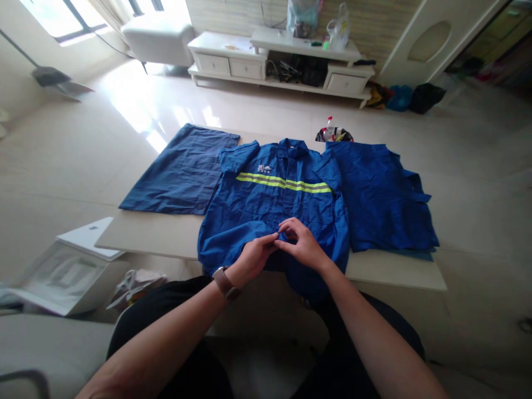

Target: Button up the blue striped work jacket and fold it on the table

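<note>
A bright blue work shirt with a yellow reflective stripe lies face up on a low beige table, its hem hanging over the near edge. My left hand, a brown watch on its wrist, pinches the shirt's front near the lower middle. My right hand meets it there, fingers curled and pinching the same fabric strip. Both hands touch each other at the shirt's front opening.
A darker blue garment lies folded at the table's left, another blue garment at the right. A small bottle with wrappers sits at the far edge. A white box stands on the floor left; a white TV cabinet lines the wall.
</note>
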Demonstrator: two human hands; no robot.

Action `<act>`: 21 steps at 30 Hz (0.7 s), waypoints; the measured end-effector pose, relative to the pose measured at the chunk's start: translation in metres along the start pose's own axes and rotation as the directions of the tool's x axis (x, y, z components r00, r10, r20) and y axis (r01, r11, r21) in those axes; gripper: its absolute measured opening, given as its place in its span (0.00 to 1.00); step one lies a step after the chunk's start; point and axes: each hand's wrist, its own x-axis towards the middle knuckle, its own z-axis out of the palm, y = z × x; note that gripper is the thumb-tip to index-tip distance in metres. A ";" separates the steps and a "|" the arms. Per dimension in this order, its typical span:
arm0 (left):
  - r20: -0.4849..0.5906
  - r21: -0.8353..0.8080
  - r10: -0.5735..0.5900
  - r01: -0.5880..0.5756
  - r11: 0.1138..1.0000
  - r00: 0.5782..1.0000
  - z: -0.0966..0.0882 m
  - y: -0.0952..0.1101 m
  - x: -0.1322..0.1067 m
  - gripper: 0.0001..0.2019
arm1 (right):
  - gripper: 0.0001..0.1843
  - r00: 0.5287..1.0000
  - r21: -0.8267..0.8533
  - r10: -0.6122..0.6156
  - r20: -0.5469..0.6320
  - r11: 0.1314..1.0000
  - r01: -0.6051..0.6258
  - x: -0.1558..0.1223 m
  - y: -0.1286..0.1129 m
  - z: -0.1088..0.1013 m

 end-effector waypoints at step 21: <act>0.084 0.522 0.150 -0.172 0.836 0.985 -0.028 0.000 -0.001 0.17 | 0.14 0.983 0.103 0.140 -0.120 0.986 -0.128 -0.006 0.008 0.020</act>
